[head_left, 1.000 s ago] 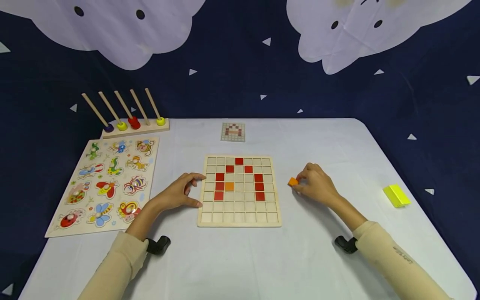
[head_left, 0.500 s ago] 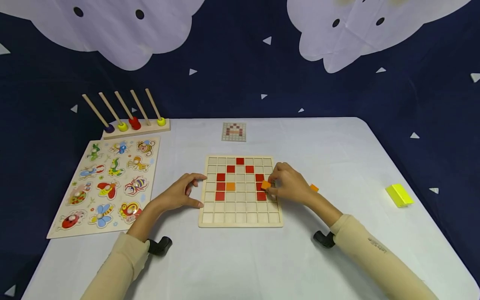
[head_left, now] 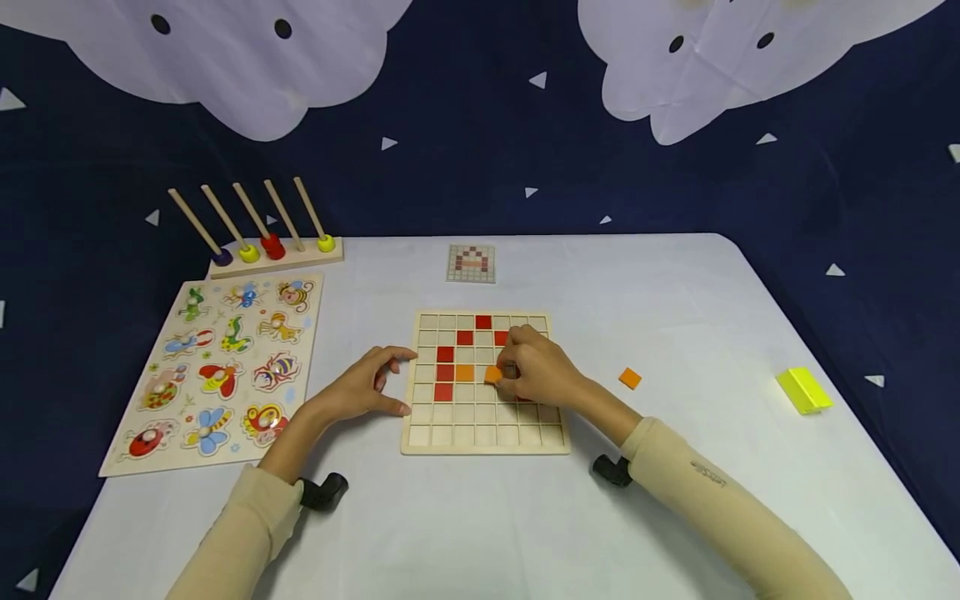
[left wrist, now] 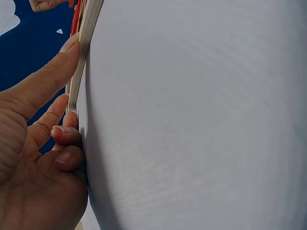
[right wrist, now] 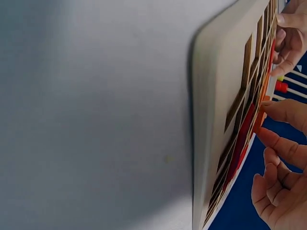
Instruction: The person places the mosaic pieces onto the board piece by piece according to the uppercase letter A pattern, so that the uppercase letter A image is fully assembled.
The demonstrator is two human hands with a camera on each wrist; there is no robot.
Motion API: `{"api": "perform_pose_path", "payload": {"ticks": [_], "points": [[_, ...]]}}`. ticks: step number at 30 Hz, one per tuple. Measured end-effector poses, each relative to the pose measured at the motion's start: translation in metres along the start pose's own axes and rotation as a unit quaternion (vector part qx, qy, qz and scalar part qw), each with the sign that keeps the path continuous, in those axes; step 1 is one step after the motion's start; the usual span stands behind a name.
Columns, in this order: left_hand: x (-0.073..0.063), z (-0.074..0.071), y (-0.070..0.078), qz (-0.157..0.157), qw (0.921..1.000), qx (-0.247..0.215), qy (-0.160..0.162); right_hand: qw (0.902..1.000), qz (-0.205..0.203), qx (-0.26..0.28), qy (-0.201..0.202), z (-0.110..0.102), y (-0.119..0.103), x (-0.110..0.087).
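Observation:
A wooden grid board (head_left: 487,442) lies in the middle of the table, with red square tiles (head_left: 445,373) and one orange tile (head_left: 464,373) in its cells. My right hand (head_left: 540,367) pinches another orange square tile (head_left: 492,375) between thumb and finger over the middle of the board, one column right of the placed orange one. Some red tiles on the board's right side are hidden by this hand. My left hand (head_left: 352,392) touches the board's left edge, thumb and forefinger spread apart. In the right wrist view the pinched orange tile (right wrist: 260,117) is close to the grid.
A loose orange tile (head_left: 630,378) lies right of the board. Farther right sits a yellow block (head_left: 805,390). Behind the board is a small pattern card (head_left: 471,263). An insect puzzle board (head_left: 176,429) and a peg stand (head_left: 288,261) with coloured rings occupy the left side.
My right hand has carried the orange tile left from beside the board to over its middle, leaving another orange tile on the table. The left hand stays at the board's edge.

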State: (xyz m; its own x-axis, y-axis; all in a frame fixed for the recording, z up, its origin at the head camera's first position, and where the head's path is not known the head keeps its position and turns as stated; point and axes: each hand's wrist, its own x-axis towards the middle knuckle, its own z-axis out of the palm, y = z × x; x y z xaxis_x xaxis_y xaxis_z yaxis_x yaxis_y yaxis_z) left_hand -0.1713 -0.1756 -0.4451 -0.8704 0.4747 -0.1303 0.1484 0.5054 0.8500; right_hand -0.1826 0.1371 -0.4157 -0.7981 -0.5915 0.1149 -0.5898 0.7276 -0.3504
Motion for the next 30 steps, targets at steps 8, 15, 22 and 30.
{"api": "perform_pose_path", "payload": {"ticks": [8, 15, 22, 30], "points": [[0.002, 0.001, 0.0, -0.002, 1.0, 0.005, -0.004, 0.9998, -0.001, 0.011, -0.013, 0.006, 0.0, 0.008], [0.001, 0.0, -0.001, -0.005, 1.0, 0.001, -0.001, 0.9985, 0.027, 0.035, -0.032, 0.008, -0.003, 0.015], [0.0, 0.001, -0.001, -0.008, 0.9999, 0.009, -0.004, 0.9975, 0.043, 0.034, -0.043, 0.003, -0.004, 0.005], [0.0, 0.001, 0.0, 0.002, 1.0, 0.004, -0.001, 0.9972, 0.07, 0.026, 0.0, -0.013, 0.013, -0.03]]}}
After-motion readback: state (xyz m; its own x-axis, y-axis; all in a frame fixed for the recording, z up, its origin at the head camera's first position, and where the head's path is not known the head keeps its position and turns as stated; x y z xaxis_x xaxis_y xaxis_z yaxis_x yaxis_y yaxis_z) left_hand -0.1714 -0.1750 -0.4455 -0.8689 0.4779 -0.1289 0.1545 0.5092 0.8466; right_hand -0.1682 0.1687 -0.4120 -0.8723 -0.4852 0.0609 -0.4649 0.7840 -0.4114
